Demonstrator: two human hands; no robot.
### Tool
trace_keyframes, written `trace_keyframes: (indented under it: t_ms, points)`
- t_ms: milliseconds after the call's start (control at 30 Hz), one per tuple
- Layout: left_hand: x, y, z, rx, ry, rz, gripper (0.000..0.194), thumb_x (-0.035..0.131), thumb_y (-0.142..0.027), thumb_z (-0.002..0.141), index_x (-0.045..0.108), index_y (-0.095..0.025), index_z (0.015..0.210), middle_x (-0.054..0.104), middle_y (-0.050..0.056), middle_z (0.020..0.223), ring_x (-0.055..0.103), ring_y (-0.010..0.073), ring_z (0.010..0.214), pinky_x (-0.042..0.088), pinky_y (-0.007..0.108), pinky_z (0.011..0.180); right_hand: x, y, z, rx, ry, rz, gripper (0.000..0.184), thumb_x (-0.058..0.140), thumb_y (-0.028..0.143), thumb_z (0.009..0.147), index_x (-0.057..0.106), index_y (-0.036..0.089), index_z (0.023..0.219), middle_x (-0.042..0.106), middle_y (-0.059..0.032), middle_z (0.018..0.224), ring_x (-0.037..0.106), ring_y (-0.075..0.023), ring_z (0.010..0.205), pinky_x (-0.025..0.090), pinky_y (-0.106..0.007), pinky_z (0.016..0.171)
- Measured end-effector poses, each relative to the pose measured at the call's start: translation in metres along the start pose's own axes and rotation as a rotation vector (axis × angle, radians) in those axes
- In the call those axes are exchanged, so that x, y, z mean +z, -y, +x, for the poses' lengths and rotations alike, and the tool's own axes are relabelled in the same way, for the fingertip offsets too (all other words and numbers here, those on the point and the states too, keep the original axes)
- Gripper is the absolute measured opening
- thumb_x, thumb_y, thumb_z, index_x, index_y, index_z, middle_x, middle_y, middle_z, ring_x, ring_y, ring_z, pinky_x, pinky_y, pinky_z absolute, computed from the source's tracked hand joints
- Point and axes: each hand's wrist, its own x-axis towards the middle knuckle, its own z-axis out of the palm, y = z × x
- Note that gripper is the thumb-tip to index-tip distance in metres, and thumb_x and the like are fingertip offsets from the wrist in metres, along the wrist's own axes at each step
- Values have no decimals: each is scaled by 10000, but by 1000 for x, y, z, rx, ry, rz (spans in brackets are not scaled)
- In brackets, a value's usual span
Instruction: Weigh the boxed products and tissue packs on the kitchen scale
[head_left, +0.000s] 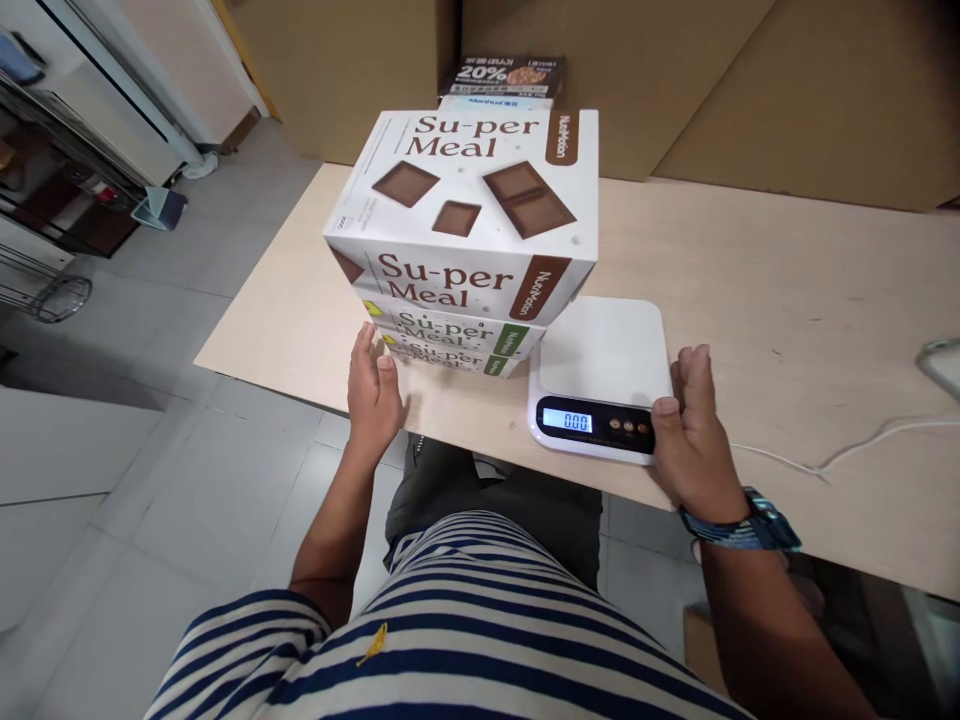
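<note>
A stack of Su-per Meal boxes stands on the table, with a large white and brown box [461,205] on top of green-labelled boxes [457,340]. My left hand [373,395] is upright at the stack's lower left corner, fingers extended; whether it touches the boxes I cannot tell. Right of the stack lies a white digital kitchen scale [604,350], its lit display reading 0.00 and nothing on its plate. Against the scale's right edge, my right hand [694,430] rests with fingers stretched out and the thumb near the buttons.
Behind the stack are a dark box marked 20% [506,77] and a pale blue-white box [495,103]. Large cardboard boxes [577,140] line the back of the wooden table [795,330]. A white cable [855,460] runs right from the scale. A wire rack [60,215] stands left.
</note>
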Motion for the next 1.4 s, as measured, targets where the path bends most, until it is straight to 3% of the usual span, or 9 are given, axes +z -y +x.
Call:
trace_keyframes:
  t_ms: [333, 567, 867, 1167, 1267, 1400]
  points:
    - [3, 6, 2, -13, -18, -1, 735, 480, -753, 1064, 519, -280, 1625, 524, 118, 1734, 451, 336, 1655, 314, 517, 1406, -1, 3, 1, 15, -10, -77, 977, 343, 794, 1041, 141, 227, 1811, 311, -162, 1852, 323, -338, 1726, 324, -638, 1403]
    - [3, 7, 3, -36, -9, 69, 807, 445, -795, 1051, 520, -228, 1621, 551, 160, 1699, 490, 359, 1613, 345, 539, 1372, -4, 15, 0, 81, -34, -55, 1053, 373, 863, 999, 196, 203, 1801, 469, -186, 1767, 409, -348, 1691, 382, -658, 1377]
    - [3, 5, 3, -41, -1, 49, 788, 445, -791, 1054, 557, -229, 1594, 601, 152, 1656, 526, 349, 1579, 362, 528, 1352, -5, 13, 0, 89, -22, -56, 996, 428, 828, 1006, 245, 240, 1789, 480, -158, 1766, 454, -364, 1664, 368, -676, 1382]
    - [3, -2, 5, -61, 15, 65, 870, 367, -880, 1019, 553, -246, 1584, 579, 151, 1679, 500, 337, 1619, 361, 540, 1374, -6, 21, 1, 140, -19, 33, 1120, 462, 922, 934, 302, 196, 1771, 395, -163, 1807, 411, -378, 1685, 309, -694, 1400]
    - [3, -2, 5, -33, 18, 20, 849, 371, -882, 1017, 572, -261, 1561, 577, 133, 1685, 499, 307, 1626, 359, 501, 1389, -5, 21, 2, 142, -26, 54, 1130, 458, 939, 922, 331, 194, 1762, 415, -164, 1799, 408, -383, 1686, 298, -682, 1411]
    - [2, -3, 5, -38, 29, 23, 837, 380, -869, 1025, 571, -252, 1558, 593, 144, 1668, 511, 315, 1612, 356, 536, 1384, -5, 19, 3, 138, -34, 70, 1125, 464, 952, 909, 385, 198, 1740, 458, -170, 1776, 442, -389, 1667, 327, -678, 1403]
